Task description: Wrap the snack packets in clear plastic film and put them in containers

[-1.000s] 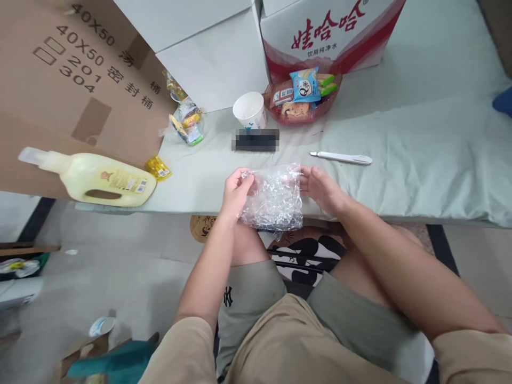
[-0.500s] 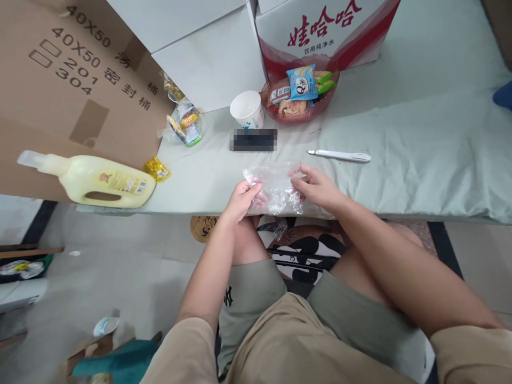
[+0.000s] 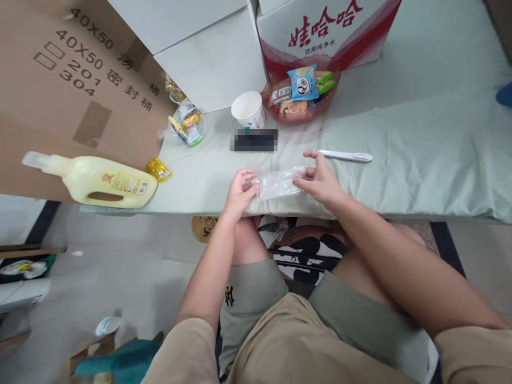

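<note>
Clear plastic bag (image 3: pixel 276 185) sits between the hands, above the table's (image 3: pixel 200 186) near edge. Left hand (image 3: pixel 242 193): thumb and fingers nearly closed, pinching the bag's left end. Right hand (image 3: pixel 322 182): half open, thumb and fingers on the right end, 1 finger extended, hiding the knife's (image 3: pixel 347 156) left tip; contact unclear. Farther from that edge: 1 cup (image 3: pixel 248 111), 1 snack bowl (image 3: pixel 304 116) beside it.

From here I see a pale yellow, handled plastic bottle (image 3: pixel 86 176) before a brown cardboard box (image 3: pixel 40 117), a small yellow packet (image 3: pixel 159 169) beside it. Further along the pale green cloth (image 3: pixel 420 133), a white paper cup (image 3: pixel 246 109) stands next to a translucent reddish bowl (image 3: pixel 310 116) holding wrapped snacks (image 3: pixel 303 82).
</note>
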A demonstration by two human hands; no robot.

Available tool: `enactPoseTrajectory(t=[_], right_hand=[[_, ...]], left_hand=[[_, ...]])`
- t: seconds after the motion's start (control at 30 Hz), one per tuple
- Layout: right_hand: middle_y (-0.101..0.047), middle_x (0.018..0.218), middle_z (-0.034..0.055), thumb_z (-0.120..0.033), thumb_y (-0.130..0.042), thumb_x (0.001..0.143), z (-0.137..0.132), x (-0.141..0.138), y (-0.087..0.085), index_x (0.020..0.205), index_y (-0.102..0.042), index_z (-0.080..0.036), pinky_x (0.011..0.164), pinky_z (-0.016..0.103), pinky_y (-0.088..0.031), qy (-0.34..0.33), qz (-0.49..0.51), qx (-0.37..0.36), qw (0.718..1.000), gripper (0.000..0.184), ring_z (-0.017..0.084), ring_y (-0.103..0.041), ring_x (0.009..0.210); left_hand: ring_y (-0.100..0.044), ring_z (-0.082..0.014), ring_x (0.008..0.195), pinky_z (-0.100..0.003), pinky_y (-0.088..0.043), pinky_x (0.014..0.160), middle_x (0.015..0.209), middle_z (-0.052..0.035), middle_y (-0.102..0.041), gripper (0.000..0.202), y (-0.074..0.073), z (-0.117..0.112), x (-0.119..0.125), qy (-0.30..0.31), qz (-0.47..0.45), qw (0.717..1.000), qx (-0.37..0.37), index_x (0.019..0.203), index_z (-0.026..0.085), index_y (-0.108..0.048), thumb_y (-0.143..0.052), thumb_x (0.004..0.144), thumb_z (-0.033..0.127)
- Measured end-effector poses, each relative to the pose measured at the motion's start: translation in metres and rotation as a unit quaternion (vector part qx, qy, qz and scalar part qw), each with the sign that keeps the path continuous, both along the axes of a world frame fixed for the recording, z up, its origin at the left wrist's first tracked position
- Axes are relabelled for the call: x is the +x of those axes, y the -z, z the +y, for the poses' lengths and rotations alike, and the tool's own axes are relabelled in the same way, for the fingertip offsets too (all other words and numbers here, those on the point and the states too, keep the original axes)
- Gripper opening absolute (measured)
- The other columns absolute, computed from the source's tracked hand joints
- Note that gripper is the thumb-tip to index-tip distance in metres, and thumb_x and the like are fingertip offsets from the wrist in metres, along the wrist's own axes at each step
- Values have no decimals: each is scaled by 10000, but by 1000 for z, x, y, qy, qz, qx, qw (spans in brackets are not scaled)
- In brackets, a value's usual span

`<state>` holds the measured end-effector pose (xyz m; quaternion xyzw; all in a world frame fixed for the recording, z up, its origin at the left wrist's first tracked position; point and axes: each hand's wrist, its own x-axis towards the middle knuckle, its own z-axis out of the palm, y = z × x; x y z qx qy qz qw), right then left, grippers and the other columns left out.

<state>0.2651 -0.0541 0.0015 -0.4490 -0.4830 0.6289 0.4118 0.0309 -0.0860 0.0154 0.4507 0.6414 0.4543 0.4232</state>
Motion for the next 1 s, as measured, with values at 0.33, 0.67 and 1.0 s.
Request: enactPoseTrajectory(t=[0.33, 0.67, 1.0], right_hand=[[-595, 873, 9, -472, -620, 879, -8, -2, -4, 854, -469, -241, 814, 337, -422, 4, -35, 170, 985, 277, 177, -547, 851], [-715, 1116, 50, -593, -621, 858, -7, -2, -9, 1002, -639, -250, 938, 391, -497, -41, 91, 67, 993, 371, 215, -665, 1016], [-691, 782, 14, -425, -482, 927, 1, -6, -8, 858, -630, -215, 719, 315, -470, -24, 29, 17, 999, 266, 155, -613, 715]], left_hand=[[-694, -237, 1134, -370, -547, 965, 1174, -119, -729, 442, 4, 2, 32, 113, 3, 994, 7, 1122, 213, -619, -806, 782, 425], [-655, -139, 778, -254, -526, 750, 870, -17, -704, 452, 11, 38, 34, 20, -34, 996, 80, 932, 209, -657, -776, 760, 610], [-588, -206, 995, -343, -445, 949, 798, 4, -543, 200, -69, 204, -34, -129, 385, 893, 194, 832, 199, -558, -753, 816, 160]])
